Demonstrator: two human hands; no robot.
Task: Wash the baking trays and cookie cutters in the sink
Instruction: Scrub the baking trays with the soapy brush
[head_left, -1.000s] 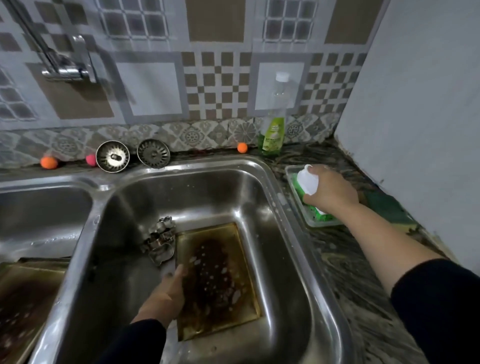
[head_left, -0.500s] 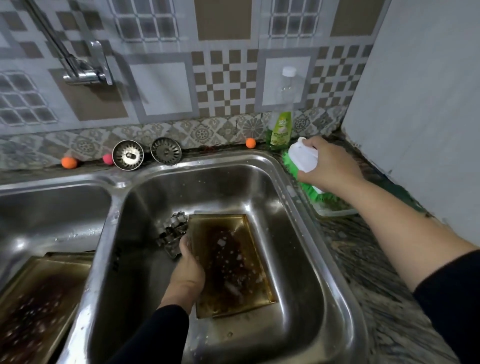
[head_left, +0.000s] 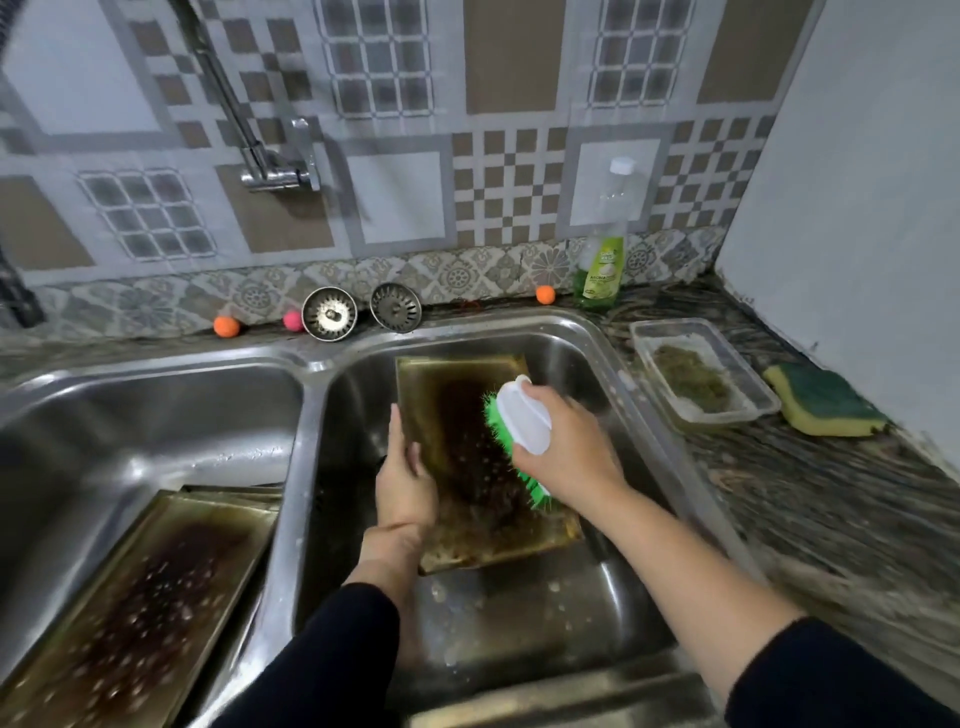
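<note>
A burnt, brown-stained baking tray (head_left: 457, 436) is tilted up in the right sink basin (head_left: 519, 613). My left hand (head_left: 405, 478) grips its left edge. My right hand (head_left: 566, 447) is shut on a scrub brush (head_left: 522, 421) with a white handle and green bristles, and the bristles press on the tray's right side. More dirty baking trays (head_left: 140, 603) lie stacked in the left basin (head_left: 130, 415). The cookie cutters are hidden behind the raised tray and my hand.
A clear plastic container (head_left: 701, 379) and a yellow-green sponge (head_left: 826, 400) sit on the dark counter at right. A dish soap bottle (head_left: 602, 260), two metal sink strainers (head_left: 363, 312) and small orange and pink balls line the back ledge. The faucet (head_left: 270, 166) is mounted on the tiled wall.
My right hand carried the brush from the plastic container over into the sink and onto the tray. My left hand lifted the tray from lying flat to tilted.
</note>
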